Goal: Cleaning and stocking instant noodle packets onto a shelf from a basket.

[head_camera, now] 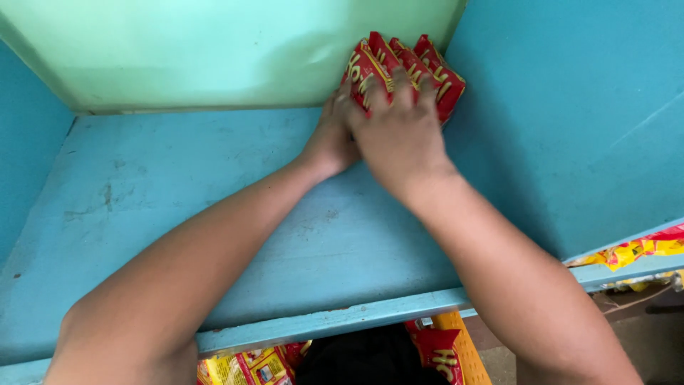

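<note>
Bright, soft shadows, slight blur

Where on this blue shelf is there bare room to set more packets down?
The shelf is bare from its left wall across to the forearms, and along the front edge. It is crowded only in the back right corner, where the left hand and right hand press red packets.
</note>
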